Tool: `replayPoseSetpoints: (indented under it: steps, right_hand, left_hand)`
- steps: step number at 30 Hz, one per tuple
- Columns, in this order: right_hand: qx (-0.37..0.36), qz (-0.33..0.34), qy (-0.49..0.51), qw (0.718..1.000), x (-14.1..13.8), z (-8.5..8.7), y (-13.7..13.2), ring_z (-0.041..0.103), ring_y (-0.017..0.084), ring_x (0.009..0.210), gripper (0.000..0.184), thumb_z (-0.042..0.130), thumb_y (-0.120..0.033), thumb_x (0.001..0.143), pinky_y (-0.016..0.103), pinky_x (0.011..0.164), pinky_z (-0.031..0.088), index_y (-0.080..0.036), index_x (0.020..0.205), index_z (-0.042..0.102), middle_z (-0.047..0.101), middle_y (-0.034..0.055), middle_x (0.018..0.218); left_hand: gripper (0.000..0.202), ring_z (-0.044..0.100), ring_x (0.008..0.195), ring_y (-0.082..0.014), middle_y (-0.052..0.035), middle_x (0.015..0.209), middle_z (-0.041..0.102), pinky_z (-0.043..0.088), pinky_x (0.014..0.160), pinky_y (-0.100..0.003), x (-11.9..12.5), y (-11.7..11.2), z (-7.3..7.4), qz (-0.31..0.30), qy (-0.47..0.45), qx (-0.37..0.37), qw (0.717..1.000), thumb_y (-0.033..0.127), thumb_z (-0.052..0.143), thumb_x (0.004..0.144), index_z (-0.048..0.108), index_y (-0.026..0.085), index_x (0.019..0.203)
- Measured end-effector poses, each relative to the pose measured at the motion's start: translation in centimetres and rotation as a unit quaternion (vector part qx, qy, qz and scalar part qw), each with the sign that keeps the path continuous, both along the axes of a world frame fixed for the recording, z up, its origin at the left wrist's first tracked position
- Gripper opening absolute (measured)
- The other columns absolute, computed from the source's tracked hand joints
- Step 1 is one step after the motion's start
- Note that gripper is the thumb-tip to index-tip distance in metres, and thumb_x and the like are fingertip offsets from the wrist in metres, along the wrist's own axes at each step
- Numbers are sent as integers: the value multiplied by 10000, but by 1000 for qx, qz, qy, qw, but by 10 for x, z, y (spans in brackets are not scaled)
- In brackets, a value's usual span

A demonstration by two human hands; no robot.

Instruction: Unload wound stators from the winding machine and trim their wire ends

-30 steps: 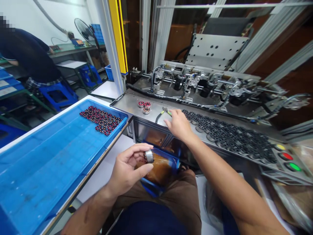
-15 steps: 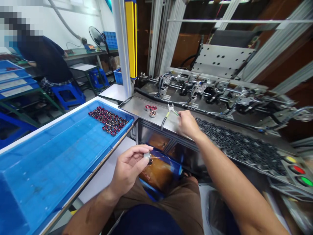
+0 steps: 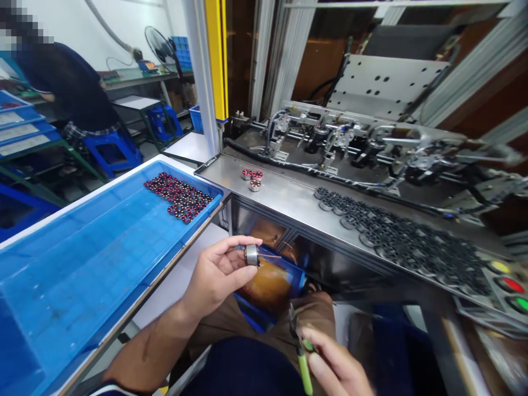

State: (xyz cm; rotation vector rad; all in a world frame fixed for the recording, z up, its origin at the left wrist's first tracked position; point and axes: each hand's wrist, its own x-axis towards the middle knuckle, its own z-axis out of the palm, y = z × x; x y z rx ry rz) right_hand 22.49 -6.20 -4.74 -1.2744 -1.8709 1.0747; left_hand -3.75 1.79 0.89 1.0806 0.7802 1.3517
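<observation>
Between thumb and fingers, my left hand (image 3: 216, 275) pinches a small wound motor stator (image 3: 251, 254), a grey metal ring with thin copper wires sticking out to the right. My right hand (image 3: 336, 366) is low in front of my lap, closed around one green handle of a pair of cutting pliers (image 3: 300, 346). Their jaws point up and the second handle hangs to the left of my fingers. Three stators with red and copper windings (image 3: 254, 184) sit together on the metal ledge (image 3: 284, 192) of the machine.
A blue tray (image 3: 82, 264) on my left holds many red-and-black stators (image 3: 181, 195) at its far end. Dark rings (image 3: 396, 236) cover the ledge's right part, near coloured buttons (image 3: 511, 284). Behind stands the winding machine (image 3: 342, 137). A co-worker (image 3: 68, 88) is at the back left.
My right hand has taken the pliers off the metal ledge and brought them down towards my lap. My left hand has turned the stator slightly.
</observation>
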Motion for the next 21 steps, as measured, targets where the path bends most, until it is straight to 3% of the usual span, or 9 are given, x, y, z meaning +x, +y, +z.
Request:
replayPoseSetpoints:
  steps: [3, 5, 8, 11, 13, 16, 21]
  right_hand:
    - [35, 26, 38, 998, -9, -30, -13, 718, 308, 964, 502, 659, -549, 824, 334, 747, 615, -273, 1243, 653, 734, 96, 1044]
    - [38, 54, 33, 997, -9, -34, -17, 714, 310, 984, 584, 718, -491, 788, 352, 790, 611, -277, 1319, 597, 726, 94, 1064]
    - [49, 50, 9, 997, -8, -22, -16, 720, 255, 966, 682, 704, -261, 798, 346, 884, 587, -287, 1434, 457, 722, 79, 1073]
    - [110, 30, -16, 993, -13, -2, -3, 720, 203, 958, 721, 605, -85, 792, 308, 910, 577, -290, 1452, 401, 726, 67, 1082]
    - [156, 37, -9, 987, -21, 8, 10, 691, 216, 1061, 734, 564, -59, 765, 314, 946, 564, -260, 1453, 405, 704, 84, 1155]
    - [170, 70, 26, 983, -33, 19, 25, 593, 250, 1232, 795, 513, -50, 701, 339, 1020, 522, -223, 1468, 395, 599, 110, 1336]
    - [165, 97, 67, 979, -43, 28, 34, 603, 237, 1168, 828, 478, -41, 662, 319, 993, 524, -240, 1461, 400, 575, 91, 1329]
  left_hand:
    - [367, 686, 1049, -150, -53, 1195, 720, 538, 934, -224, 10, -1, 3, 10, 14, 9, 1000, 111, 753, 795, 699, 241, 1135]
    - [379, 684, 1070, -154, -44, 1184, 726, 533, 954, -229, 13, -4, 5, 14, 21, 14, 1000, 106, 753, 795, 699, 254, 1140]
    - [386, 692, 1059, -161, -41, 1140, 742, 545, 938, -231, 14, -8, 6, 14, 27, 19, 999, 106, 749, 799, 695, 259, 1149]
    - [389, 697, 1050, -156, -33, 1135, 743, 549, 934, -225, 14, -11, 5, 11, 26, 22, 999, 98, 746, 799, 696, 268, 1144]
    - [399, 699, 1048, -156, -33, 1167, 732, 548, 943, -229, 15, -12, 5, 6, 24, 27, 999, 82, 743, 796, 695, 269, 1146]
    - [407, 708, 1023, -158, -46, 1187, 723, 555, 940, -242, 17, -13, 6, -5, 15, 40, 999, 65, 732, 799, 689, 254, 1157]
    - [384, 711, 992, -153, -50, 1169, 719, 561, 912, -233, 17, -15, 8, -6, 19, 37, 999, 64, 727, 801, 695, 245, 1139]
